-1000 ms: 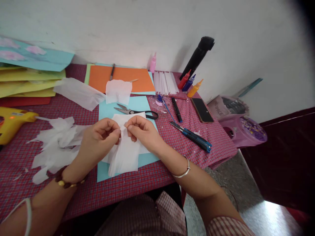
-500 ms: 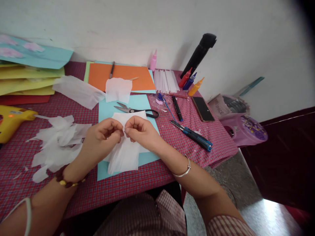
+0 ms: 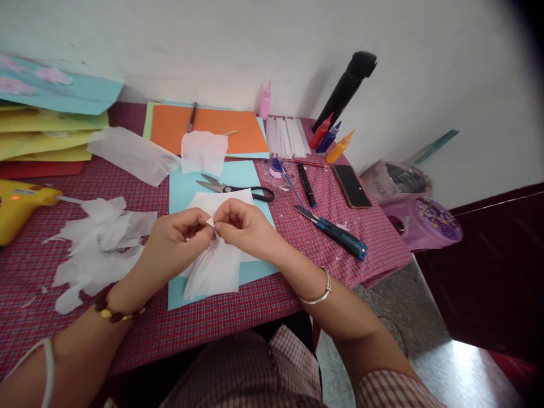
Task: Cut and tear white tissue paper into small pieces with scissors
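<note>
My left hand (image 3: 187,232) and my right hand (image 3: 238,224) meet fingertip to fingertip, both pinching the gathered top of a pleated white tissue paper (image 3: 216,269). Its folds fan out below my fingers toward the table's front edge. Under it lie more white paper (image 3: 238,198) and a light blue sheet (image 3: 259,272). Just beyond my hands, scissors (image 3: 233,188) with black handles rest with their blades parted. A heap of cut white paper pieces (image 3: 102,243) lies left of my left hand.
A yellow glue gun (image 3: 25,204) lies at the left, its orange light showing. To the right are a utility knife (image 3: 334,232) with its blade out, a black marker (image 3: 306,186) and a phone (image 3: 351,187). Paint bottles (image 3: 340,147) and an orange sheet (image 3: 250,127) are at the back.
Between my fingertips a small white paper tip now shows above the pinch. My hands have shifted only slightly, and the view has tilted a little.
</note>
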`<state>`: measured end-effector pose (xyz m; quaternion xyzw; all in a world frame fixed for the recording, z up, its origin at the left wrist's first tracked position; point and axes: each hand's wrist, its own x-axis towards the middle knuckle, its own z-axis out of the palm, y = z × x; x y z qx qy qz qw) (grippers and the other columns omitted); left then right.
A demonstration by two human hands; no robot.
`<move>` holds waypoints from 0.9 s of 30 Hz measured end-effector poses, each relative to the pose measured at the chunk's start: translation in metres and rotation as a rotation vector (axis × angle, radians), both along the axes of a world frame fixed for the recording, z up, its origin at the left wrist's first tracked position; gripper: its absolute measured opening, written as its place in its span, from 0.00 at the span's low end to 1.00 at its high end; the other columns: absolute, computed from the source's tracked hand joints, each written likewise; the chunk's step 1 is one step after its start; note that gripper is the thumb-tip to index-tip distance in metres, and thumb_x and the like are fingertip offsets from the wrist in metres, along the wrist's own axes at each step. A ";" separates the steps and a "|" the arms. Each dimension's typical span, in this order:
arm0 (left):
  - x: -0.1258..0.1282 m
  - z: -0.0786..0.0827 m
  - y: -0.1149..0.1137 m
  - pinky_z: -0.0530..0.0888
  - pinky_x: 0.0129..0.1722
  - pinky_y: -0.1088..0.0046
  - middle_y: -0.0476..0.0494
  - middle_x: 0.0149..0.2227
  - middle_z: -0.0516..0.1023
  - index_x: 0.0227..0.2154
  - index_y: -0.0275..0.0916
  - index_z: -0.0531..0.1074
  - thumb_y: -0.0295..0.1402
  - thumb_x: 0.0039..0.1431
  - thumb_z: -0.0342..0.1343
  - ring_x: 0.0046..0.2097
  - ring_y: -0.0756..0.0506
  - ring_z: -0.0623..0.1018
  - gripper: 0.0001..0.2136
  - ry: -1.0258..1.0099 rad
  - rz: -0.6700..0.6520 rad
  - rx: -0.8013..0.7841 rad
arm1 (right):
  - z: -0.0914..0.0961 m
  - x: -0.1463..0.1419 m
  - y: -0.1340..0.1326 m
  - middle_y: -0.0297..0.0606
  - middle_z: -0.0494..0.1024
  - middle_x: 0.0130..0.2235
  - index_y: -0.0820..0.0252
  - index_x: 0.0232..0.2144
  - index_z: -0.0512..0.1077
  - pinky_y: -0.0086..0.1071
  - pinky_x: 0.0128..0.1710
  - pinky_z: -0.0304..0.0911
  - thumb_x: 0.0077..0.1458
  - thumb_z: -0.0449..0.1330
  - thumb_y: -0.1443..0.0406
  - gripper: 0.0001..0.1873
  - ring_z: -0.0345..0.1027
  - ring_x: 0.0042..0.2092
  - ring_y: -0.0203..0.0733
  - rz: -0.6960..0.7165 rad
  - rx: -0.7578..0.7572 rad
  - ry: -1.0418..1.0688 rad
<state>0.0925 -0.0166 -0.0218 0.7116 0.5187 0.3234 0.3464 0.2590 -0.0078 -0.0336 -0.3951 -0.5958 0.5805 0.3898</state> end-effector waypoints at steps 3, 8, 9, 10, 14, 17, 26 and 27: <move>0.001 0.005 -0.001 0.63 0.25 0.73 0.51 0.19 0.69 0.19 0.39 0.68 0.35 0.52 0.50 0.23 0.51 0.67 0.10 0.021 -0.027 0.027 | -0.001 0.001 -0.002 0.26 0.65 0.25 0.60 0.29 0.63 0.26 0.25 0.53 0.48 0.56 0.67 0.04 0.56 0.25 0.27 -0.007 0.069 -0.072; 0.002 0.005 0.000 0.65 0.25 0.74 0.52 0.19 0.70 0.20 0.40 0.69 0.33 0.53 0.53 0.23 0.52 0.68 0.08 -0.102 -0.020 -0.044 | -0.001 0.000 -0.006 0.25 0.63 0.24 0.59 0.28 0.62 0.26 0.24 0.50 0.48 0.55 0.67 0.03 0.53 0.25 0.27 -0.035 0.104 -0.152; 0.002 0.004 0.001 0.66 0.26 0.75 0.53 0.19 0.71 0.21 0.40 0.69 0.31 0.52 0.54 0.23 0.52 0.69 0.06 -0.165 -0.008 -0.080 | 0.000 -0.001 -0.006 0.25 0.63 0.24 0.59 0.27 0.62 0.26 0.24 0.50 0.47 0.55 0.67 0.03 0.53 0.24 0.27 -0.036 0.098 -0.143; 0.001 0.002 0.002 0.67 0.26 0.75 0.54 0.19 0.71 0.23 0.40 0.69 0.30 0.51 0.55 0.23 0.52 0.70 0.04 -0.233 -0.004 -0.120 | 0.000 -0.001 -0.006 0.25 0.62 0.23 0.59 0.27 0.61 0.26 0.24 0.50 0.47 0.54 0.67 0.03 0.53 0.24 0.27 -0.033 0.087 -0.124; -0.001 -0.003 0.003 0.70 0.26 0.76 0.54 0.19 0.72 0.25 0.40 0.71 0.29 0.49 0.56 0.23 0.53 0.72 0.01 -0.396 -0.054 -0.231 | 0.001 -0.002 -0.004 0.25 0.63 0.23 0.58 0.27 0.60 0.25 0.23 0.51 0.46 0.53 0.68 0.03 0.54 0.23 0.27 -0.008 0.032 -0.043; 0.000 -0.003 0.003 0.70 0.26 0.77 0.54 0.19 0.72 0.24 0.39 0.71 0.28 0.48 0.57 0.23 0.53 0.72 0.01 -0.374 -0.047 -0.235 | 0.000 -0.002 -0.004 0.24 0.62 0.23 0.58 0.27 0.60 0.25 0.23 0.50 0.46 0.53 0.68 0.03 0.52 0.23 0.26 -0.006 0.033 -0.044; 0.000 -0.001 0.001 0.67 0.25 0.78 0.54 0.18 0.70 0.23 0.39 0.69 0.27 0.47 0.53 0.23 0.53 0.69 0.02 -0.302 0.014 -0.180 | 0.000 -0.004 -0.005 0.26 0.65 0.25 0.58 0.30 0.60 0.26 0.25 0.54 0.50 0.55 0.67 0.05 0.57 0.25 0.27 0.044 -0.014 -0.005; 0.000 0.000 0.001 0.67 0.25 0.77 0.53 0.18 0.70 0.23 0.39 0.69 0.27 0.47 0.53 0.23 0.53 0.69 0.02 -0.291 0.016 -0.172 | 0.000 -0.004 -0.004 0.26 0.66 0.25 0.58 0.31 0.61 0.27 0.26 0.55 0.51 0.55 0.66 0.05 0.58 0.25 0.28 0.049 -0.021 0.005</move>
